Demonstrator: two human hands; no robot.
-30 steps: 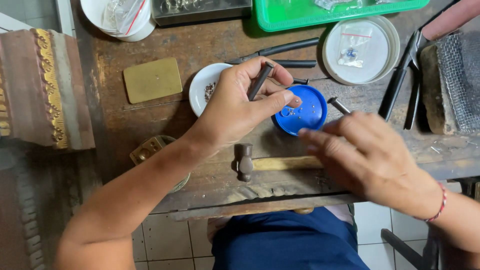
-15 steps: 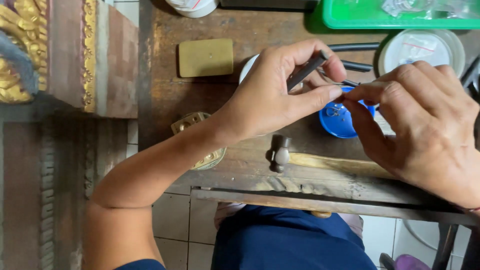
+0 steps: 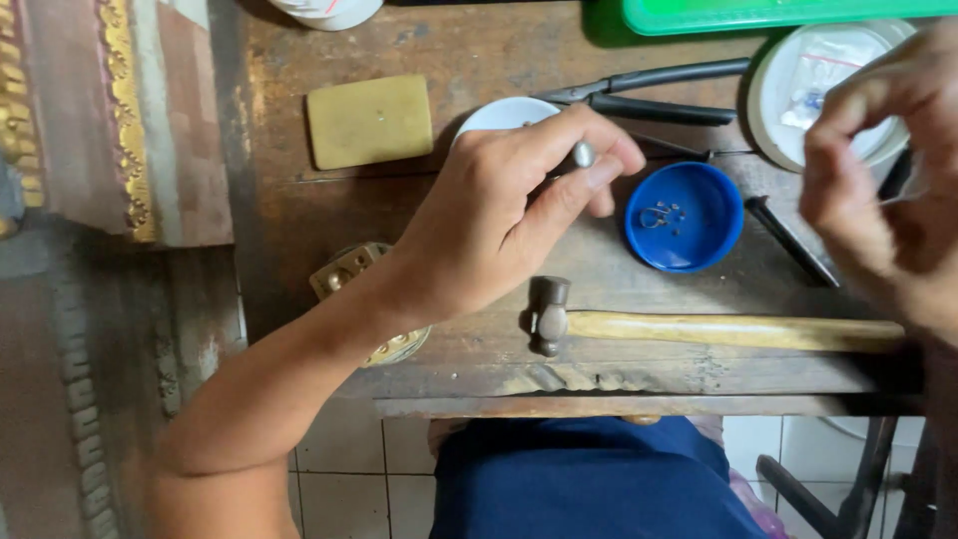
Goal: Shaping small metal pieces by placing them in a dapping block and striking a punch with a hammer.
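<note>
Looking straight down onto a worn wooden workbench, its front edge near the bottom of the view, with tiled floor below it. A carved block of red and gold woodwork stands off the bench's left end. Along the front of the bench lies a hammer, wooden handle running right, small metal head at the left. A green tray sits at the far edge, and black-handled pliers lie just in front of it.

The left hand comes in from lower left over the middle of the bench, fingers curled, gripping a slim metal punch between thumb and forefinger; its rounded end shows at the fingertips. That hand covers most of a white dish. The right hand hovers at the right edge, fingertips pinched together above a white round lid that holds a small clear bag; whether it holds anything, I cannot tell.

Between the two hands sits a blue dish with tiny metal rings inside. A flat yellow block lies left of the white dish, and a brass dapping block peeks out from under the left forearm. A thin dark tool lies just right of the blue dish.
</note>
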